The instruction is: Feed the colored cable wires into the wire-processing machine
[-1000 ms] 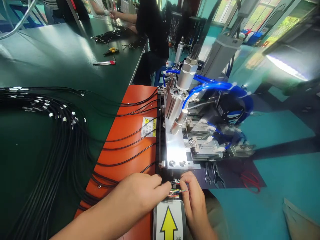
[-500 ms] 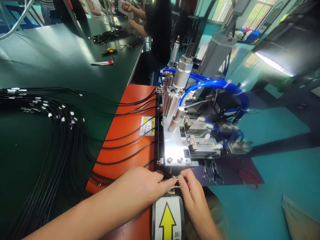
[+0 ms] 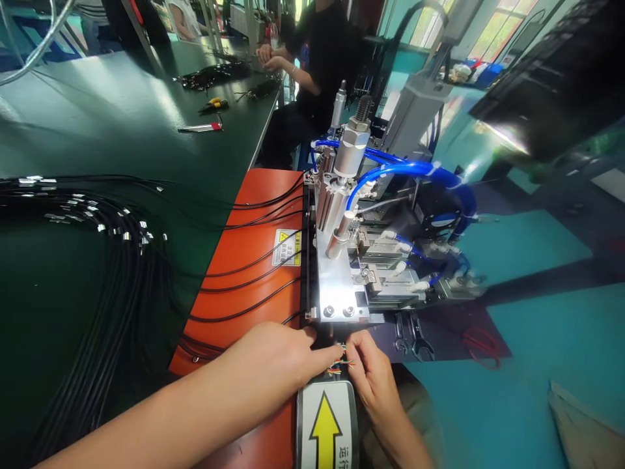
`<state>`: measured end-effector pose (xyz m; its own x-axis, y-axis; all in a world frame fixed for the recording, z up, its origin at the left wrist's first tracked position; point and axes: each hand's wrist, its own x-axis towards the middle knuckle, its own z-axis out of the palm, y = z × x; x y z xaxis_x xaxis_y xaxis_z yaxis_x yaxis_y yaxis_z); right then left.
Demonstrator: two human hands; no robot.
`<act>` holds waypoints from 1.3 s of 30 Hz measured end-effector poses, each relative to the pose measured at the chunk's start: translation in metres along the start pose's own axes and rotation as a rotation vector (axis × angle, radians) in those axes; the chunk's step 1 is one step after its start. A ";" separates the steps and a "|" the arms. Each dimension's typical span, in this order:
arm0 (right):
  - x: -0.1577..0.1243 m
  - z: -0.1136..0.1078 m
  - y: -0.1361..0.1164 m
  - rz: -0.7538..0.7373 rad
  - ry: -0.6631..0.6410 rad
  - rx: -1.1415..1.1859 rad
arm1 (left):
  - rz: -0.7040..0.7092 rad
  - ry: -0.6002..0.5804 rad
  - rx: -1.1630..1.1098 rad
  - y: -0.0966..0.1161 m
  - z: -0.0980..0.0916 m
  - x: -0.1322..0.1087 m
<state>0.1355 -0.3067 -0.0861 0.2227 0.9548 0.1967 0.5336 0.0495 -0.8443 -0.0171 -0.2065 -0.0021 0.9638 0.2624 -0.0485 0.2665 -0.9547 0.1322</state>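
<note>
- Black cables [image 3: 112,260] lie in a long curved bundle on the green tabletop [image 3: 97,117] at left, their metal-tipped ends gathered together, probably so they stay untangled.
- Several cables cross the orange plate [image 3: 244,273] towards the lower centre, apparently laid to reach the work point.
- The left hand [image 3: 278,355] reaches in at lower centre, fingers closed towards the wires; whether it grips them is hidden.
- Fine coloured wires [image 3: 340,363] sit between the hands, too small to separate clearly.
- The right hand [image 3: 374,384] pinches them, seemingly to hold them apart.
- The pneumatic machine [image 3: 351,215] stands right of centre, its blue air tubing [image 3: 390,170] running above it.
</note>
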 end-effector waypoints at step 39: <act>0.018 -0.016 -0.010 0.502 -0.232 0.627 | -0.669 0.012 -0.416 0.004 0.011 -0.020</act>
<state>0.1475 -0.2950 -0.0663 0.1031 0.9395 -0.3266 -0.1521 -0.3096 -0.9386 -0.0352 -0.2167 -0.0116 0.5962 0.7668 -0.2380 0.7703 -0.4627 0.4388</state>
